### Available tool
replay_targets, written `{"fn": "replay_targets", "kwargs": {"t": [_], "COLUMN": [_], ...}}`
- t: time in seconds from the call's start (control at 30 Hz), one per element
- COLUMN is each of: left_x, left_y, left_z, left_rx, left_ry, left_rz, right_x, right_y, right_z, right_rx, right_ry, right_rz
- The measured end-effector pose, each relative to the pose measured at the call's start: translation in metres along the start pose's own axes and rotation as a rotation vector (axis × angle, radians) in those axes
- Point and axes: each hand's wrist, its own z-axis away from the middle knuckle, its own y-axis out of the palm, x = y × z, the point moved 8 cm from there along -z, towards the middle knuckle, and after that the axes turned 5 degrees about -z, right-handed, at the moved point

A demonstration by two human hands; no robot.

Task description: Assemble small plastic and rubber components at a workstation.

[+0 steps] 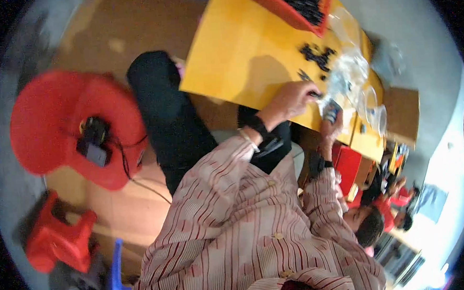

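Over the edge of the yellow table (227, 45), my left hand (290, 101) is closed in a pinch on a small black piece (315, 95). Close beside it, my right hand (334, 128) grips a small grey-and-white object (331, 112), too blurred to name. A loose pile of small black parts (317, 56) lies beyond my hands. A small dark pointed tool (303, 75) rests between the pile and my left hand. Crumpled clear plastic bags (350, 70) lie just past my right hand.
A red bin (318, 29) full of black parts stands at the table's far end. Clear plastic cups (378, 119) and a cardboard box (402, 116) are on the right. A red chair (42, 123) at left holds a black device with cables. Other people (370, 224) sit at right.
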Motion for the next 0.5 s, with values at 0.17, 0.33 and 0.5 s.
{"fn": "replay_targets", "kwargs": {"t": [0.17,0.33,0.5], "left_x": [0.000,0.019,0.022], "left_y": [0.001,0.007,0.003], "left_z": [-0.009,-0.004,-0.004], "left_rx": [0.100,0.129,0.144], "left_ry": [-0.136,-0.240,-0.330], "left_rz": [-0.047,0.087,0.299], "right_x": [-0.009,0.002,-0.012], "right_y": [-0.015,-0.016,-0.013], "right_z": [-0.006,-0.002,-0.001], "right_rx": [-0.107,-0.109,-0.086], "right_ry": [-0.067,-0.003,0.074], "right_rz": [0.147,0.052,-0.140]}}
